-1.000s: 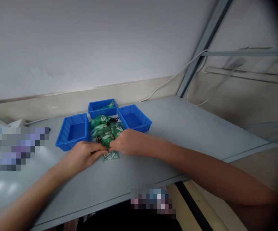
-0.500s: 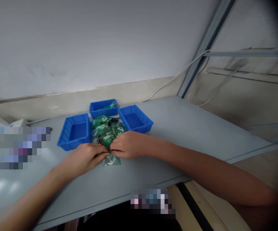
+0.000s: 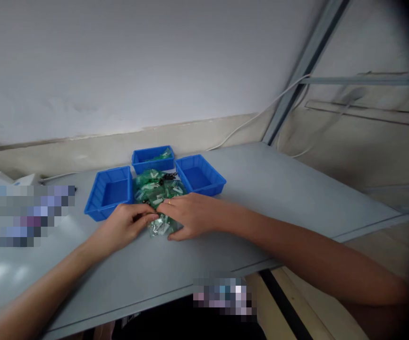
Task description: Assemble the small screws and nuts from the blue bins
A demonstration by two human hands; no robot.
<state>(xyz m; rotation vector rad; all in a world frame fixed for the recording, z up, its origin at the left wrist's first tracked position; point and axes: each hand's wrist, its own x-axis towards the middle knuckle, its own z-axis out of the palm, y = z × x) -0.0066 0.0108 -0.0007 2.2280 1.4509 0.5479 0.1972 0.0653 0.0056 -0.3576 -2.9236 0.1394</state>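
A small green see-through plastic bag (image 3: pixel 159 226) with pale and metallic small parts lies on the grey table in front of me. My left hand (image 3: pixel 128 225) pinches the bag's upper left edge between thumb and fingers. Over its right side is my right hand (image 3: pixel 192 215), a ring on one finger, its thumb spread away from the other fingers; the fingertips touch the bag's upper part. Just behind the hands, more green bags (image 3: pixel 153 182) lie in a pile with some dark small parts (image 3: pixel 169 176) among them.
Three blue bins surround the pile: a left bin (image 3: pixel 110 191), a right bin (image 3: pixel 200 175) and a back bin (image 3: pixel 153 158) holding some green bags. White items (image 3: pixel 9 182) stand far left. A cable (image 3: pixel 247 120) runs along the wall to a metal frame post (image 3: pixel 296 80).
My right thumb has spread away from the fingers, which earlier pinched the bag's top beside my left hand. The bag has shifted slightly up and left.
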